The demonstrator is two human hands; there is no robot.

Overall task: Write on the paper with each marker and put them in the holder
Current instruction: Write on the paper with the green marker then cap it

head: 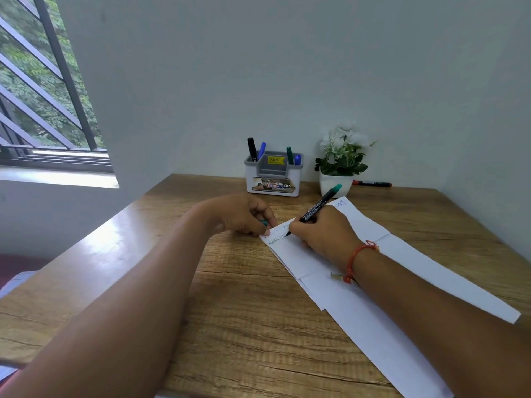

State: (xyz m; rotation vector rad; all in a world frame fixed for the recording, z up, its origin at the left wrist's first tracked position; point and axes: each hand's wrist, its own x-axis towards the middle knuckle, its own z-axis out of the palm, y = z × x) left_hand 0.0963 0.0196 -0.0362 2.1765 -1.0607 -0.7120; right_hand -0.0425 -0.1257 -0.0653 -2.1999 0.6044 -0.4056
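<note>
My right hand grips a black marker with a green end, its tip touching the white paper beside a line of green scribble. My left hand is closed around a green cap and presses a fingertip on the paper's far left corner. The grey and white holder stands at the back of the table with several markers upright in it: black, blue, green, blue. A red-capped marker lies flat behind the plant pot.
A white pot with a leafy white-flowered plant stands right of the holder. The wooden table meets walls at the back and right. A barred window is at the upper left.
</note>
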